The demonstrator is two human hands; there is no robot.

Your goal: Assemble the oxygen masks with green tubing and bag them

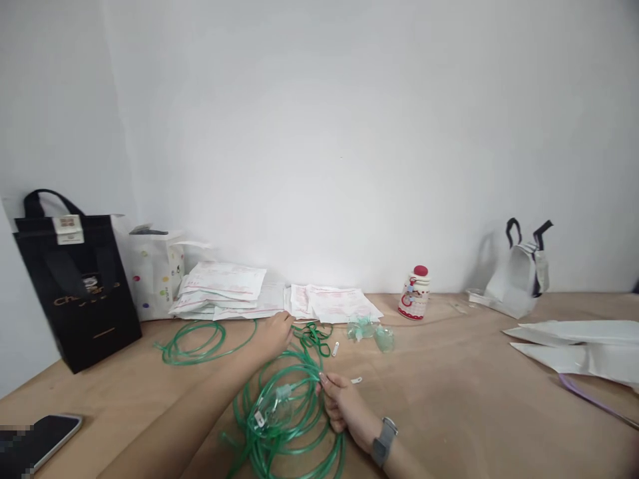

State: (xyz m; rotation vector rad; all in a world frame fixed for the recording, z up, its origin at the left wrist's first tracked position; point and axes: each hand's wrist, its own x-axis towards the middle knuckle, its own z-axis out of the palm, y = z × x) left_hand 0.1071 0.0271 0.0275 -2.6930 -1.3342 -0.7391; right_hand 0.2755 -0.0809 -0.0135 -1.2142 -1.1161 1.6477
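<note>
right hand (344, 402): pinching green tubing (305, 372), coiled on bench (459, 399). left hand (277, 334): beside green straps (313, 334), grip cannot be told.

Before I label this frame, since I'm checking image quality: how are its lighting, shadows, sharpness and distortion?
Head view: soft, fairly even light on the wall, with a faint shadow beside the white bag; head view: fine print on the white packets too soft to read, green tubing slightly soft; head view: wide-angle stretch, black bag leaning; blocky pixels over part of the phone.
</note>
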